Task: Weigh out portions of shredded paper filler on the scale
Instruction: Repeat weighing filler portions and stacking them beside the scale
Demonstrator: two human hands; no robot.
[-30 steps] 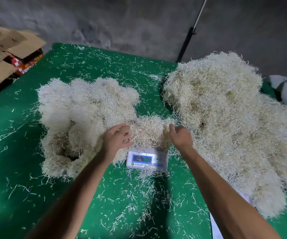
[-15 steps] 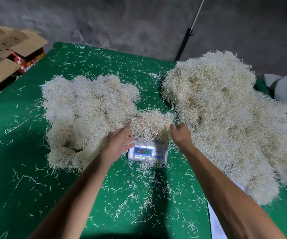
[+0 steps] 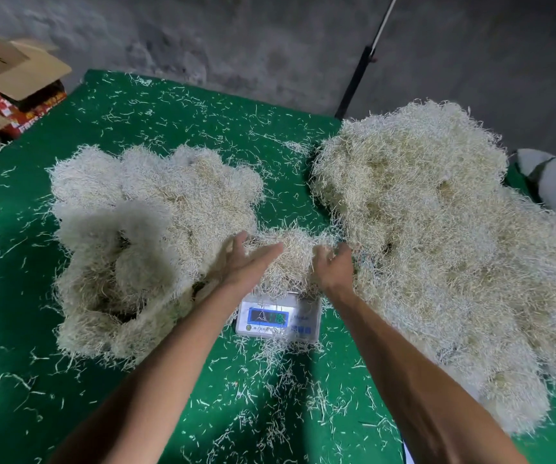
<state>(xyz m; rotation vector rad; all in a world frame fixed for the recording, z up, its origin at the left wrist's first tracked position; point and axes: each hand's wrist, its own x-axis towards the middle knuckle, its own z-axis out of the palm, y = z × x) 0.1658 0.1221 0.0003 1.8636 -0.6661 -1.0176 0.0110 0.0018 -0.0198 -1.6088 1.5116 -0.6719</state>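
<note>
Cream shredded paper filler sits as a small clump [image 3: 291, 259] on top of the digital scale [image 3: 278, 318], spilling over its platform so that only the front panel with the blue display shows; the digits are too blurred to read. Left hand [image 3: 244, 262] lies against the clump's left side with its fingers straight and spread, palm turned toward the paper, pressing rather than gripping. Right hand [image 3: 331, 267] is at the clump's right side with its fingers curled into the strands, holding a tuft. Left of the scale lies a heap of rounded portions [image 3: 142, 236], touching the clump. To the right rises a larger loose pile [image 3: 437, 236], just beside the right hand. Everything rests on a green table cover [image 3: 19, 329] strewn with stray strands. Cardboard boxes [image 3: 5, 78] stand at the far left corner.
</note>
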